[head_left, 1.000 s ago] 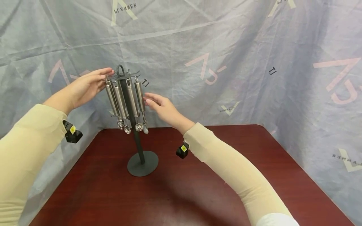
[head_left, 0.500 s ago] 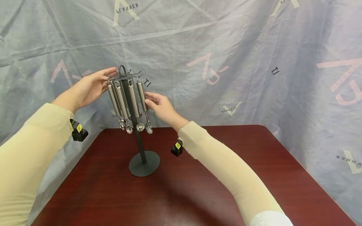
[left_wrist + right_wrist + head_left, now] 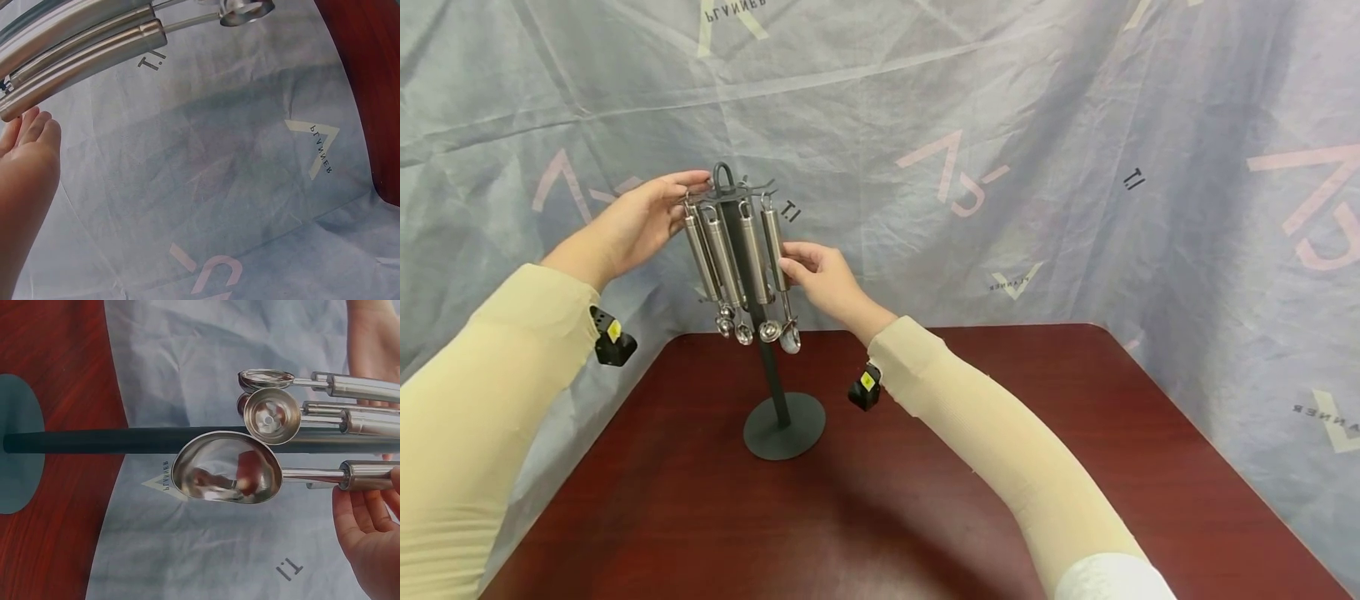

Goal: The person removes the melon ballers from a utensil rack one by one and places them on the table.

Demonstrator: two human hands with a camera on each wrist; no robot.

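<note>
A dark utensil rack (image 3: 772,375) stands upright with several steel-handled utensils hanging from its top hooks. On its right side, my right hand (image 3: 829,282) pinches the handle of a steel scoop (image 3: 228,472) between thumb and fingers; the scoop still hangs from its hook. Its wide, deep bowl shows clearly in the right wrist view. At the rack's upper left, my left hand (image 3: 632,225) reaches with extended fingers to the top hooks, its fingertips partly hidden behind them. Beside the scoop hangs a utensil with a small round bowl (image 3: 272,417).
The rack's round base (image 3: 801,427) rests on a dark red table (image 3: 970,400), toward its back left. A grey printed cloth (image 3: 880,100) hangs behind and at both sides. A black wrist camera (image 3: 865,388) sits under the right sleeve.
My right hand has come left and its thumb and fingers have taken hold of the scoop's handle. The scoop's bowl has turned and swung slightly. My left hand stays at the rack's top.
</note>
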